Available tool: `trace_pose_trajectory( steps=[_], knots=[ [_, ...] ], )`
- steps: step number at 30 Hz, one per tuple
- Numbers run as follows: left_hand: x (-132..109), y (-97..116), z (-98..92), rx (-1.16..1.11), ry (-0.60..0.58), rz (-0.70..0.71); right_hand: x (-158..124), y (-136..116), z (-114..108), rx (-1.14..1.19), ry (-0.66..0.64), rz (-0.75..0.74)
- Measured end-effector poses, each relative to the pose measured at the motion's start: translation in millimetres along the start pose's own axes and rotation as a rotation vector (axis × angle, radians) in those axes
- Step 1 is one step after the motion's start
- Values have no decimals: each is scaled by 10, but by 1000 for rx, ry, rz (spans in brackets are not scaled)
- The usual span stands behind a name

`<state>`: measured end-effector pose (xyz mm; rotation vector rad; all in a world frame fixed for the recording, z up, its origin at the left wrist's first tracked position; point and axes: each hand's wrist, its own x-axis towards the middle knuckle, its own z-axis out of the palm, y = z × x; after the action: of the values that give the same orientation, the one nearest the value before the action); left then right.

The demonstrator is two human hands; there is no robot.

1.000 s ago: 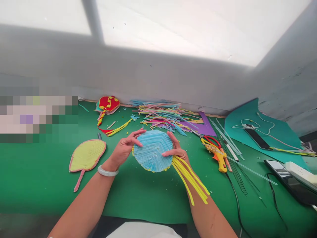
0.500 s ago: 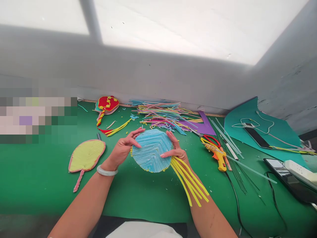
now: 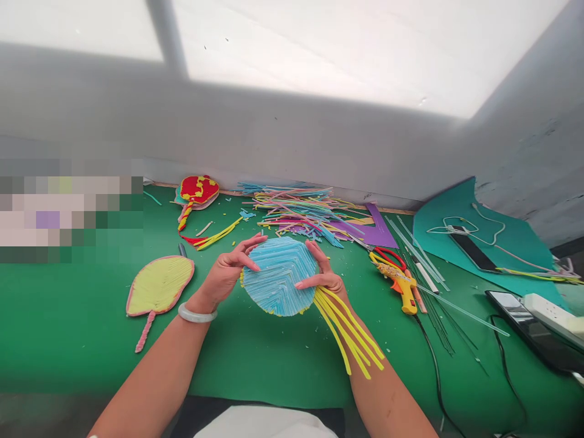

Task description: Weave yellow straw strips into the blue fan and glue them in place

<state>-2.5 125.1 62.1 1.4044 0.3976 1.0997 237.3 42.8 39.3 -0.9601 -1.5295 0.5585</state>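
Note:
Between my two hands is a round blue disc [image 3: 279, 277] made of pipe cleaners laid in a V pattern, with bits of yellow along its lower and left edges. My left hand [image 3: 230, 271] grips its left edge, thumb on the face and fingers behind. On the opposite edge my right hand [image 3: 326, 274] pinches it the same way. Loose yellow pipe cleaners [image 3: 351, 334] trail from the disc's right side across my right forearm; their upper ends are hidden.
Left lies a yellow leaf-shaped fan [image 3: 159, 286]; behind it, a red fan [image 3: 198, 190]. Many pipe cleaners [image 3: 296, 210] are heaped at the back. Rightward are a yellow glue gun [image 3: 401, 289] with a cord, red-handled scissors [image 3: 392, 255], clear glue sticks [image 3: 465, 313] and a phone [image 3: 515, 316].
Almost nothing differs. Both hands keep their hold on the disc, and the yellow pipe cleaners' free ends have shifted very slightly.

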Motion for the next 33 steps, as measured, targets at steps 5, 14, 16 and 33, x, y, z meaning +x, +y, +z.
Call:
trace_pose_trajectory(
  steps=[5,14,16,33],
  knots=[
    [1,-2,-6,6,19,-12,-5,33,-2,16,-3,-23],
    [5,13,4,2,4,-7,-8,56,2,45,-9,-4],
    [5,19,8,-1,6,-13,-5,45,2,45,-10,12],
    [11,-8,-20,83,17,-162,27,20,-18,158,21,136]
  ],
)
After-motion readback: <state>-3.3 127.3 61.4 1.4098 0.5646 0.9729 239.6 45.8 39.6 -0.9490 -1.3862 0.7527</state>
